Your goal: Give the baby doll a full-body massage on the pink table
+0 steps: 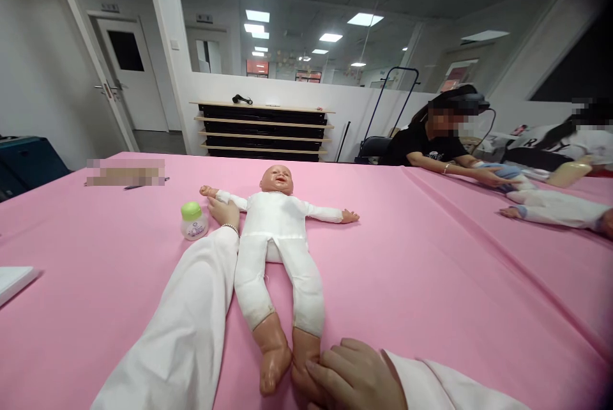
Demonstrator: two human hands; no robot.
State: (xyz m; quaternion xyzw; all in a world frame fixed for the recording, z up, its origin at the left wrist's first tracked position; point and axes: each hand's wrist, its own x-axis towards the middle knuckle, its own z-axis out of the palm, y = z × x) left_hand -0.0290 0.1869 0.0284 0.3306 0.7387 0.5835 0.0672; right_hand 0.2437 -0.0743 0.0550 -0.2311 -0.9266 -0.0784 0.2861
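Note:
A baby doll (276, 218) with a white cloth body lies face up on the pink-covered table, arms spread and feet towards me. My left hand (224, 211), wearing a bead bracelet, is closed with bent fingers at the doll's arm on the left, near its wrist; part of the grip is hidden. At the near edge, the curled fingers of my right hand (357, 372) hold the doll's foot on the right around the ankle. Just left of my left hand stands a small clear jar (194, 226) with a green lid.
The pink cloth (412, 282) covers the table. A white box-like object (16, 282) lies at the left edge, and a pen (138, 185) lies farther back. Across the table at right, a person (435, 135) handles another doll (560, 205) beside a yellowish bottle (569, 170).

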